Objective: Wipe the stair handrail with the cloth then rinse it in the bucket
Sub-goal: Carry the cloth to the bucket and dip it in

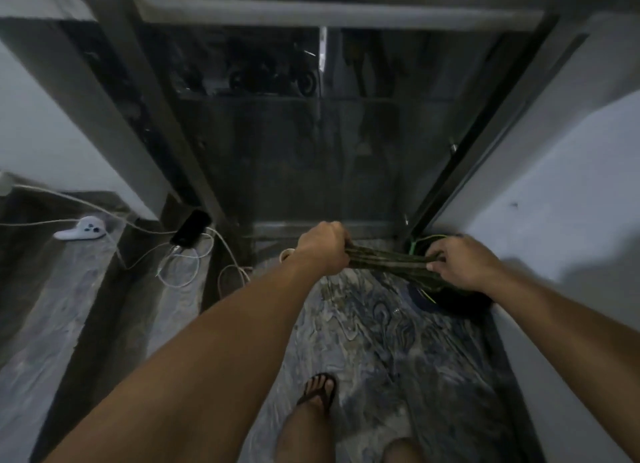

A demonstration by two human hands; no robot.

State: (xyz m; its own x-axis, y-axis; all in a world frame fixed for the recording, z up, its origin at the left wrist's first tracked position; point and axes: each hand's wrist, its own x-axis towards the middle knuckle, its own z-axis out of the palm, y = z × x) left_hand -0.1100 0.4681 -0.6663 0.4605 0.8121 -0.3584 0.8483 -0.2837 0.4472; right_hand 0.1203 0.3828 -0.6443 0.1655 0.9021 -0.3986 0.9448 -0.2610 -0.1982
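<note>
A dark striped cloth is stretched and twisted between both hands in the head view. My left hand is closed on its left end. My right hand grips the other end, right over a black bucket that stands on the floor against the right wall. Most of the bucket is hidden behind my right hand and forearm; a green handle loop shows at its rim. A grey sloping stair rail beam runs up to the left.
A black phone on a white cable lies on a step at left, with a white game controller further left. Loose white cords coil on the patterned floor. A dark glass door stands ahead. My sandalled foot is below.
</note>
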